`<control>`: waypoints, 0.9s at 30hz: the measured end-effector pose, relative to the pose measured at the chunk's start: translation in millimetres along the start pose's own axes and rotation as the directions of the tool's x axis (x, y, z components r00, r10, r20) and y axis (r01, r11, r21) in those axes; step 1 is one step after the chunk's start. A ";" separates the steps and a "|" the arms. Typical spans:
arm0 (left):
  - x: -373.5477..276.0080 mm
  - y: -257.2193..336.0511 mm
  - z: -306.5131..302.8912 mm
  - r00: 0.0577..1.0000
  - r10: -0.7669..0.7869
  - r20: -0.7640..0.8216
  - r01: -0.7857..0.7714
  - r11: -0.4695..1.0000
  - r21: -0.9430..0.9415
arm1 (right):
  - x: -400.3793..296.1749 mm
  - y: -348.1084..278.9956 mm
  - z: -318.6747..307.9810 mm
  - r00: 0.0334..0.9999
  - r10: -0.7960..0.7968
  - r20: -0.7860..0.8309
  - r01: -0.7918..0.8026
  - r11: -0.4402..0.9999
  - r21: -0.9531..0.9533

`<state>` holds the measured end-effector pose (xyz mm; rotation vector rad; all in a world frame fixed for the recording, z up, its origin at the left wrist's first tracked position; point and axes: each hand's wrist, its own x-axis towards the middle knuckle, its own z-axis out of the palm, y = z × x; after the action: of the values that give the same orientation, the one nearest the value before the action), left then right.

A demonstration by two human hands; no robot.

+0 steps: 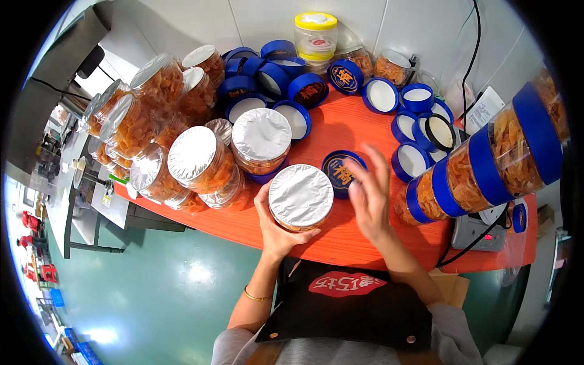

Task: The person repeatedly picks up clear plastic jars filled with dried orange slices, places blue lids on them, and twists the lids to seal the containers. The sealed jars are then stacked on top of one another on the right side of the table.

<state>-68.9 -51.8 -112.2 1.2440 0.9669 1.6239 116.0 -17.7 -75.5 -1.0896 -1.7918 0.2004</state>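
Note:
My left hand (279, 235) grips a clear jar with a silver foil seal (301, 195) on top, held upright near the table's front edge. My right hand (372, 196) is raised just right of that jar, fingers spread and slightly blurred, holding nothing. Partly behind its fingers lies a blue screw lid with a printed emblem (340, 171). Left of the held jar, another foil-sealed jar (261, 134) stands on a blue-lidded one. Beside it are stacked foil-sealed jars of orange dried food (194, 155).
Blue lids (272, 78) lie heaped at the back, with more lids (410, 162) at right. Blue-lidded jars (465, 175) form a tall stack at right, near a digital scale (479, 235) and black cable. Yellow-lidded jars (315, 36) stand by the wall. Many filled jars (157, 86) crowd the left.

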 end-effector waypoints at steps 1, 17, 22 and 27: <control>-0.2 -0.6 -1.2 1.000 0.011 0.007 -0.011 1.000 0.003 | 2.6 -7.1 0.1 0.992 -0.112 0.053 0.113 0.993 -0.020; 4.2 10.6 -20.8 0.999 -0.003 0.053 0.000 0.998 0.065 | 14.3 13.5 6.7 0.981 0.118 0.151 -0.096 0.984 -0.149; -10.2 10.1 -21.1 0.919 -0.338 0.204 0.393 0.828 -0.399 | 21.9 24.9 23.5 0.882 0.260 0.392 -0.061 0.890 -0.452; -15.7 20.4 -11.3 0.736 -0.482 0.474 0.643 0.282 -0.712 | 27.4 37.4 28.8 0.898 0.381 0.221 -0.331 0.915 -0.232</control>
<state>-81.0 -74.3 -100.6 0.2271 0.2832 1.0833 111.7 33.8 -93.1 -1.5931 -1.8546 0.4210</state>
